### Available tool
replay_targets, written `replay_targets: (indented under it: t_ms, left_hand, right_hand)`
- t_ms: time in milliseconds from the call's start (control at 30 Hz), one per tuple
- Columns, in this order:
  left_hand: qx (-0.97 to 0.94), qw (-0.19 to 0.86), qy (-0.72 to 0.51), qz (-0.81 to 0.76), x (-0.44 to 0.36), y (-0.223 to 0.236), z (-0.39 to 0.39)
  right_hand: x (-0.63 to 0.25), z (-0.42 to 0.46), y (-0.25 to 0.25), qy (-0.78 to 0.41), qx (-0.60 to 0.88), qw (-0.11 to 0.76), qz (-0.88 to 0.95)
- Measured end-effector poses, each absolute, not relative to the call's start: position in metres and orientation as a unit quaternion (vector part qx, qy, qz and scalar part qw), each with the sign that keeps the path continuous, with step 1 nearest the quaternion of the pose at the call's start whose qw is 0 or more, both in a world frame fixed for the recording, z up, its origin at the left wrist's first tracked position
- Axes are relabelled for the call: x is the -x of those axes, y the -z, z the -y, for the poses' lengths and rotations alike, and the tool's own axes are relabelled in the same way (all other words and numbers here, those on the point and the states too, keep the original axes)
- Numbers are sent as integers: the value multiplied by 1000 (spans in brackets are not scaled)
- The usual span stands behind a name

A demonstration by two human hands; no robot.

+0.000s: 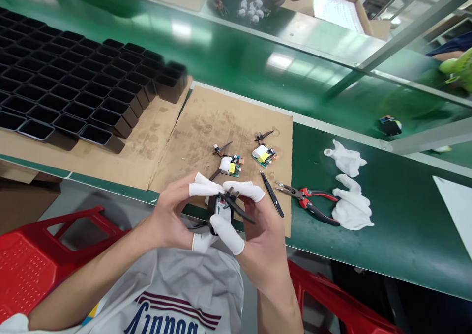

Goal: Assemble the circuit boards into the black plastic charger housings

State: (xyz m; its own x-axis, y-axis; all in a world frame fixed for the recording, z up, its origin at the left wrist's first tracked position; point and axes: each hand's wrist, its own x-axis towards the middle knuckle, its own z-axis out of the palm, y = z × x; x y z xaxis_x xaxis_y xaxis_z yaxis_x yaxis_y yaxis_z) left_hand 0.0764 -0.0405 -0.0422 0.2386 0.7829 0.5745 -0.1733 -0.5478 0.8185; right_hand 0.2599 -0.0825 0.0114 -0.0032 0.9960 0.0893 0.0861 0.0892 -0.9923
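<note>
Both my hands wear white finger cots and meet over the table's near edge. My left hand and my right hand pinch one small black housing with a circuit board between them, black leads sticking out to the right. Two more small circuit boards with white and yellow parts and black leads lie on the brown cardboard sheet just beyond my fingers.
Black tweezers and red-handled pliers lie right of my hands, beside white gloves. Rows of black housings fill the left. A green conveyor belt runs behind. Red plastic stools stand below.
</note>
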Motion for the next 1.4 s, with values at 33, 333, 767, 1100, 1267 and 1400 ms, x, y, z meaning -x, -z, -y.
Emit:
replay_targets:
  t_ms: [33, 333, 767, 1100, 1267, 1400]
  left_hand:
    - [-660, 429, -576, -223, -77, 44, 40]
    - [-639, 477, -565, -212, -75, 47, 39]
    - [-634, 466, -585, -198, -81, 50, 39]
    - [-628, 461, -592, -207, -81, 37, 40]
    - [-643, 448, -582, -218, -78, 36, 45]
    - [-631, 455, -590, -218, -76, 37, 48]
  right_hand:
    - [-260, 81, -11, -454, 499, 503, 540]
    - [-258, 81, -7, -492, 451, 527, 526]
    - [-255, 86, 4, -482, 424, 578, 503]
    - [-250, 94, 14, -384, 404, 635, 534]
    - [-240, 111, 29, -144, 454, 669, 570]
    - [-231, 120, 27, -60, 451, 658, 600]
